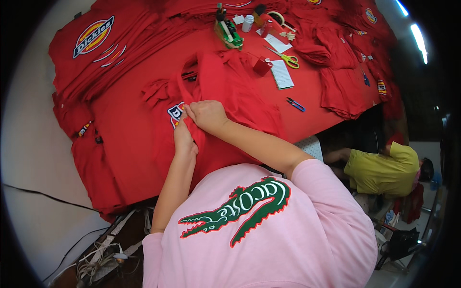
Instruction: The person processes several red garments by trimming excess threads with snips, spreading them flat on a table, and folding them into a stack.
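Note:
A red T-shirt (240,103) lies bunched in front of me on the red-covered table, part of its printed emblem (176,114) showing beside my fingers. My right hand (209,115) is closed in a fist on a fold of the shirt. Just below and left of it, my left hand (184,138) grips the same cloth, its thumb side close to the right fist. The two hands touch or nearly touch. Beyond them the fabric rises in a loop, with a small dark mark inside. The fingertips are partly hidden by the folds.
More red shirts lie in a layered stack (103,45) at the far left and piles (341,86) at the right. Yellow-handled scissors (289,60), a notepad (282,74), blue thread snips (296,104) and a green tape dispenser (234,38) lie beyond. A person in yellow (382,169) sits at the right.

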